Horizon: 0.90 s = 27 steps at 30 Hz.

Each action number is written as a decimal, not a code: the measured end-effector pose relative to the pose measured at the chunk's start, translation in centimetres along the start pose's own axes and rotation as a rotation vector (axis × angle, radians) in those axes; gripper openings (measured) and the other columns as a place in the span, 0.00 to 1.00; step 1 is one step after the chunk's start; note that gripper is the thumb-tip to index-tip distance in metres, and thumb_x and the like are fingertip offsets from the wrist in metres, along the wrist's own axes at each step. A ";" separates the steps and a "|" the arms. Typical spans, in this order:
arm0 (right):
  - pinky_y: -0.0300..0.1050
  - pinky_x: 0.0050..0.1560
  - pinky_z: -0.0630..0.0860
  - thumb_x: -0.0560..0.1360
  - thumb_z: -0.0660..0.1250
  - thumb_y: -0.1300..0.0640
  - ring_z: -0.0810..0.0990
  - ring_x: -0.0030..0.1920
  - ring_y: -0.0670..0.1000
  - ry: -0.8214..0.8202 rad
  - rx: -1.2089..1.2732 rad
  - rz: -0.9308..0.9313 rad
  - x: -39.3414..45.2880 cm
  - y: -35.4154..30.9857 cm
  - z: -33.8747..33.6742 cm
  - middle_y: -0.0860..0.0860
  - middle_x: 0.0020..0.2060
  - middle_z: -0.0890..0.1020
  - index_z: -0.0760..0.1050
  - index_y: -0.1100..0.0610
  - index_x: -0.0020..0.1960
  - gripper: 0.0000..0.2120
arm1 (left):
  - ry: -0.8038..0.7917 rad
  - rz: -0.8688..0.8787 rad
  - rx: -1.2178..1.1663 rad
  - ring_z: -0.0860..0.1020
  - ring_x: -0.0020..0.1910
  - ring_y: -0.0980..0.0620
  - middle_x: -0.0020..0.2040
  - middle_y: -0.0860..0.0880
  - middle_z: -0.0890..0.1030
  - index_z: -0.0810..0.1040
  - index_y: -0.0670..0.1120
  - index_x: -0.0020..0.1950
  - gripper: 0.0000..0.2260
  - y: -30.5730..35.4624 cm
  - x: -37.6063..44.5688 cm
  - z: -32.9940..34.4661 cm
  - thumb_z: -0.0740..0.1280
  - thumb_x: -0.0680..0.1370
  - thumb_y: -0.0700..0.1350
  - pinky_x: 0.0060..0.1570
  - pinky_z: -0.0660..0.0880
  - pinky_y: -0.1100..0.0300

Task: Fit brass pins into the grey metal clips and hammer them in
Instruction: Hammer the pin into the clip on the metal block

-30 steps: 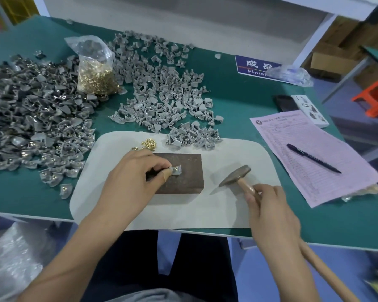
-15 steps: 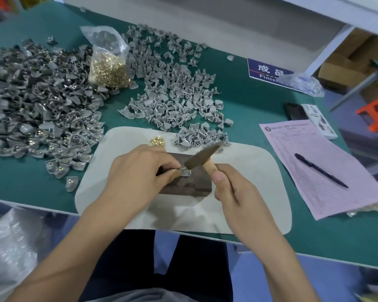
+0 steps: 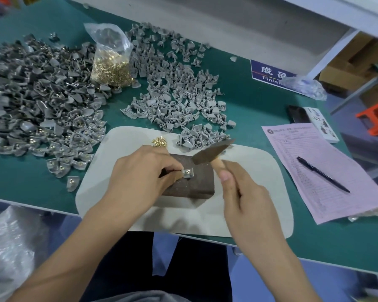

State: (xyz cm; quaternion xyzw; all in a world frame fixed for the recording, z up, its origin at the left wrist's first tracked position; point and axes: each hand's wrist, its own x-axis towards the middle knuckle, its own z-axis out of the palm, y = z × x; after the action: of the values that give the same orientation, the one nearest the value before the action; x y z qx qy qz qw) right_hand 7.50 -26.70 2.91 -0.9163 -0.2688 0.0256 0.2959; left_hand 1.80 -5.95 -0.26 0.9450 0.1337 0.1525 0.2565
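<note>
Nearest, low in the frame, the person's two forearms reach up over the table (image 3: 260,110) edge onto a pale mat (image 3: 244,205). The right hand (image 3: 247,199) is curled tight round the hammer (image 3: 212,152) handle, gripping high up by the head, thumb along the wood; choking up like that looks meant for short, controlled taps. The head hangs tilted just above and right of the clip (image 3: 188,172), not touching it.

The left hand (image 3: 140,177) pinches the clip's near edge between thumb and fingertip, pressing it flat on the dark block (image 3: 196,188) at frame centre. The block gives a hard anvil, and the fingers sit to one side, seemingly to stay clear of the blow. A pin (image 3: 189,170) shows as a brass spot in the clip; I judge it seated but cannot tell how deep.

Just beyond the hand, a few loose pins (image 3: 159,142) lie on the mat's far edge, within easy reach. Further up, centre, unpinned clips (image 3: 179,92) spread over the green top; left, a bigger heap (image 3: 37,101), many showing brass, looks like finished work. Between them stands a bag of pins (image 3: 111,64). At right lie a pink form (image 3: 319,171) and pen (image 3: 322,174).
</note>
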 end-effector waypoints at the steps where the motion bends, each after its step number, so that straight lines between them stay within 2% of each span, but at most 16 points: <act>1: 0.49 0.31 0.67 0.82 0.45 0.34 0.68 0.28 0.48 -0.041 -0.015 0.007 -0.1 0.0 0.2 0.42 0.27 0.73 0.71 0.36 0.63 0.20 | 0.003 -0.002 0.002 0.74 0.45 0.58 0.40 0.61 0.77 0.82 0.63 0.45 0.03 0.0 0.0 0.0 0.74 0.74 0.57 0.35 0.70 0.60; 3: 0.51 0.32 0.70 0.80 0.44 0.32 0.69 0.29 0.49 -0.106 -0.046 0.014 0.0 0.4 0.1 0.40 0.29 0.74 0.71 0.35 0.61 0.21 | 0.005 -0.004 0.009 0.74 0.45 0.59 0.40 0.61 0.78 0.82 0.63 0.45 0.02 0.1 0.0 0.0 0.74 0.74 0.57 0.35 0.71 0.60; 5: 0.50 0.33 0.73 0.82 0.44 0.32 0.73 0.31 0.49 -0.035 -0.037 0.003 0.3 0.7 -0.4 0.38 0.32 0.76 0.71 0.34 0.61 0.19 | 0.002 -0.002 0.019 0.73 0.45 0.59 0.40 0.61 0.78 0.82 0.63 0.45 0.02 0.1 0.0 -0.1 0.73 0.74 0.58 0.35 0.69 0.61; 7: 0.44 0.34 0.74 0.83 0.46 0.35 0.76 0.34 0.48 0.056 0.047 -0.016 0.3 0.4 -0.7 0.36 0.34 0.77 0.72 0.35 0.62 0.18 | -0.001 0.000 0.018 0.73 0.45 0.59 0.41 0.61 0.78 0.81 0.63 0.45 0.02 0.0 0.0 -0.1 0.73 0.74 0.58 0.35 0.69 0.60; 8: 0.45 0.35 0.74 0.83 0.46 0.35 0.76 0.33 0.48 0.050 0.043 -0.025 0.2 0.1 -0.6 0.38 0.33 0.77 0.71 0.35 0.62 0.18 | -0.001 -0.002 0.018 0.73 0.46 0.59 0.41 0.61 0.78 0.82 0.63 0.46 0.03 0.0 -0.1 -0.1 0.73 0.74 0.58 0.35 0.70 0.60; 10: 0.54 0.36 0.76 0.82 0.44 0.34 0.75 0.32 0.52 -0.069 -0.067 -0.023 0.3 -0.4 -0.2 0.44 0.29 0.74 0.70 0.35 0.62 0.19 | -0.001 -0.004 0.026 0.74 0.47 0.59 0.41 0.62 0.78 0.82 0.64 0.47 0.03 0.0 0.0 -0.1 0.73 0.74 0.58 0.36 0.71 0.60; 12: 0.56 0.37 0.76 0.80 0.43 0.32 0.74 0.33 0.55 -0.115 -0.138 -0.037 0.4 -0.2 -0.3 0.45 0.28 0.72 0.69 0.35 0.62 0.20 | -0.006 -0.002 0.033 0.74 0.47 0.59 0.41 0.62 0.77 0.82 0.64 0.47 0.03 0.1 0.1 -0.2 0.73 0.74 0.58 0.36 0.70 0.60; 16: 0.51 0.32 0.73 0.83 0.46 0.34 0.70 0.29 0.48 0.057 0.017 -0.045 0.5 -0.1 -0.8 0.41 0.30 0.75 0.71 0.34 0.63 0.18 | 0.002 -0.011 0.019 0.74 0.47 0.59 0.42 0.61 0.78 0.82 0.63 0.46 0.03 0.1 0.1 -0.1 0.73 0.74 0.58 0.35 0.67 0.61; 20: 0.54 0.34 0.73 0.82 0.45 0.34 0.69 0.29 0.49 -0.087 -0.127 -0.056 -0.1 -0.2 0.3 0.42 0.25 0.71 0.69 0.36 0.60 0.17 | -0.001 -0.033 0.030 0.74 0.49 0.60 0.42 0.63 0.78 0.83 0.64 0.47 0.04 0.1 0.1 0.0 0.74 0.74 0.57 0.36 0.68 0.60; 22: 0.53 0.33 0.74 0.81 0.44 0.32 0.69 0.29 0.49 -0.036 -0.133 -0.056 0.1 0.2 -0.1 0.39 0.28 0.74 0.70 0.35 0.61 0.20 | -0.005 -0.038 0.021 0.73 0.48 0.61 0.42 0.63 0.78 0.83 0.64 0.47 0.03 0.1 0.1 0.0 0.73 0.74 0.58 0.37 0.70 0.60; 25: 0.47 0.33 0.74 0.83 0.45 0.33 0.75 0.32 0.47 0.118 0.070 -0.055 0.0 0.2 -0.6 0.36 0.34 0.77 0.72 0.34 0.62 0.20 | -0.004 -0.041 0.010 0.74 0.47 0.61 0.42 0.63 0.78 0.82 0.64 0.46 0.02 0.1 0.1 -0.1 0.73 0.74 0.58 0.37 0.71 0.60; 27: 0.50 0.38 0.77 0.83 0.45 0.35 0.78 0.35 0.48 0.043 0.051 -0.066 -0.1 -0.4 -0.1 0.40 0.36 0.80 0.71 0.36 0.63 0.19 | -0.003 -0.043 0.015 0.74 0.47 0.60 0.42 0.63 0.78 0.82 0.64 0.46 0.02 0.1 0.0 -0.1 0.73 0.74 0.57 0.37 0.71 0.59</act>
State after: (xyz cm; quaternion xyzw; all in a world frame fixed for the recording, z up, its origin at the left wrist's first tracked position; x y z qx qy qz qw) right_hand 7.27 -26.51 3.23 -0.8994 -0.2917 0.0031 0.3255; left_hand 1.80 -6.00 -0.09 0.9440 0.1551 0.1446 0.2526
